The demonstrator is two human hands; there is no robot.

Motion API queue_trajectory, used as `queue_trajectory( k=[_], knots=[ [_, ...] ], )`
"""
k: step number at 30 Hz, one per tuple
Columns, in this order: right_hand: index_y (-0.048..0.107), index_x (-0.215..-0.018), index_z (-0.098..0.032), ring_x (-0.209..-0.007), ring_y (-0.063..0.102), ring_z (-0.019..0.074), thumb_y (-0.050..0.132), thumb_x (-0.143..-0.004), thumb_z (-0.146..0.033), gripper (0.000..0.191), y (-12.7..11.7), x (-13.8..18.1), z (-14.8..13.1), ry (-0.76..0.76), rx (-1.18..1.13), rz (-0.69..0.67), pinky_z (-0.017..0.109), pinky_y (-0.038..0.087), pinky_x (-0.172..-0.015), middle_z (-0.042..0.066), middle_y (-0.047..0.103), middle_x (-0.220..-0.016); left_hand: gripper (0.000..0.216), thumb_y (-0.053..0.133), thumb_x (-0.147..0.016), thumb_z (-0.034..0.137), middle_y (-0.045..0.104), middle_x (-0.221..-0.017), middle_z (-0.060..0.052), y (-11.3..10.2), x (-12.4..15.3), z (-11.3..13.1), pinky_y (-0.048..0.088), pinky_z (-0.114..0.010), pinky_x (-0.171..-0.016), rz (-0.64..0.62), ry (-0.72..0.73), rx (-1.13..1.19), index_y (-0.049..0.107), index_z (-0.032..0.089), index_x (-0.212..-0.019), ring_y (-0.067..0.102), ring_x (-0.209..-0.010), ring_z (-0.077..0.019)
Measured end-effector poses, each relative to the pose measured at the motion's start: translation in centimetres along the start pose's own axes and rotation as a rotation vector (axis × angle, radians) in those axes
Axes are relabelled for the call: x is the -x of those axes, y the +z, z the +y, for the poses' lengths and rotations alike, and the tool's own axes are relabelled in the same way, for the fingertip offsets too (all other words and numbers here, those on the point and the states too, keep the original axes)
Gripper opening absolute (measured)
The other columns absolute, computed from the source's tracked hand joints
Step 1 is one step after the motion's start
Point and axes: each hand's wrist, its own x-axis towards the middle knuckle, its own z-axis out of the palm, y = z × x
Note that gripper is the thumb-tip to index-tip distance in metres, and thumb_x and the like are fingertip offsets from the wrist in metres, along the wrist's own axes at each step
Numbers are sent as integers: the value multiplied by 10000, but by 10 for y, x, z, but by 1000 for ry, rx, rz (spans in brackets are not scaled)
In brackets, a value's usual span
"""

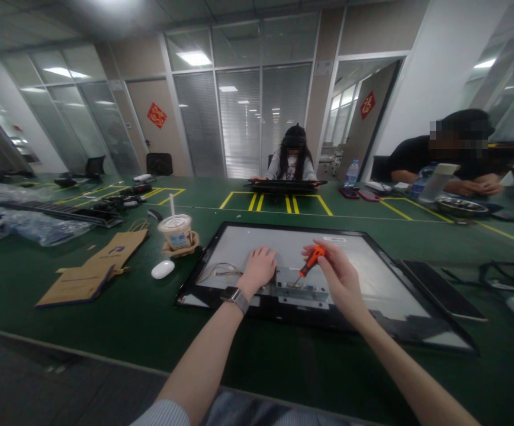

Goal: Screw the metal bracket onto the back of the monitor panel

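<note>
The right grip (339,269) pinches the orange and black handle of a screwdriver (314,261) between thumb and fingers. The shaft slants down and to the left, to a metal bracket (304,300); whether the tip sits in a screw is too small to tell. The left grip (260,269) lies palm down with its fingers a little spread, on the panel (239,236) just beside the left end of the bracket. A watch (235,299) circles the left wrist

The bracket is near the panel's near edge, around the middle. The panel lies flat on the green desk (150,331), grey within a black frame, and thin wires (224,267) lie on it left of the left grip

Left of the panel a cup (176,232) with a straw stands in a cardboard holder (186,248), with a white oval thing (163,270) near it. Farther left are a paper bag (119,245) and clear plastic (46,228). To the right a black slab (443,290) lies beside the panel

Across the desk one person (291,160) holds a dark board (283,185); another (417,148) sits at right, near a bottle (437,184)
</note>
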Motion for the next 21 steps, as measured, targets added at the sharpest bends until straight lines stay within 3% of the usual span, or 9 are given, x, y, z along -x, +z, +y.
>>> queue_trajectory(
  k=[6,15,21],
  knots=[
    [747,-1017,-265,-852,686,201,713,-862,-345,177,-1,-2,-2,-28,74,61,367,606,-779,39,687,-914,386,401,-1019,278,520,-1482,-141,2,0,-1,373,-457,-1143,22,4,-4,554,183,-1361,474,-1371,-272],
    [673,-1263,-292,-1010,705,233,556,-970,-336,318,-2,2,-5,-10,56,-32,421,582,-888,58,733,-1084,400,400,-1018,275,507,-1499,-130,0,0,1,372,-450,-1147,-1,-15,3,542,187,-1382,465,-1380,-272],
    [757,-1076,-279,-846,664,201,704,-873,-302,211,-1,0,-3,-72,118,27,355,580,-765,33,663,-919,410,391,-1024,274,510,-1496,-128,1,0,1,363,-438,-1156,7,-7,-2,538,166,-1391,459,-1385,-270]
  ],
)
